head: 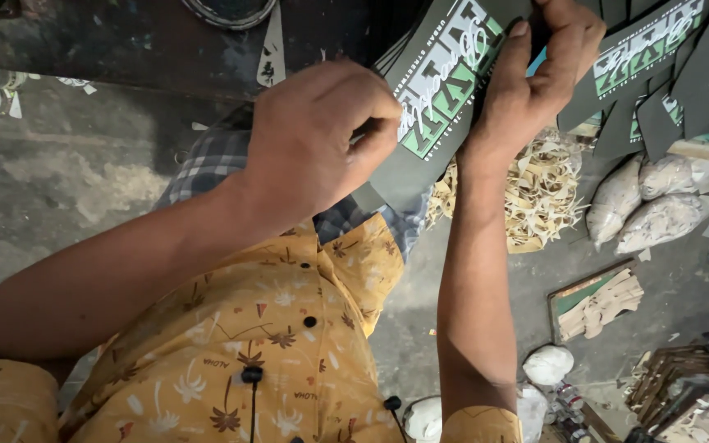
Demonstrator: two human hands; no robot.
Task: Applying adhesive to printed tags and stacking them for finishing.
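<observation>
Across the upper middle of the frame I see both hands gripping one dark cardboard tag (441, 98), a flat matte sheet printed in green and white, tilted on a diagonal. My left hand (317, 135) is curled shut on its lower edge, thumb pressed on the face of the card and the fingers folded behind. My right hand (539, 70) pinches the upper end, fingertips bunched tight near the top of the frame; I think they are working at a small hole or string there, but the knuckles hide it.

At the upper right, more dark printed tags (674, 74) of the same kind hang in an overlapping fan, stiff and pointed at their lower corners. Just below the right wrist sits a tangled heap of pale paper strips (539, 193), curly and fibrous. To the right of it lie lumpy clear plastic bags (654, 209) stuffed with something whitish. Lower right, a shallow tray (596, 303) holds tan cut-outs on the rough grey concrete floor (59, 180). A yellow patterned shirt (264, 353) fills the bottom left, with checked cloth (211, 160) above it.
</observation>
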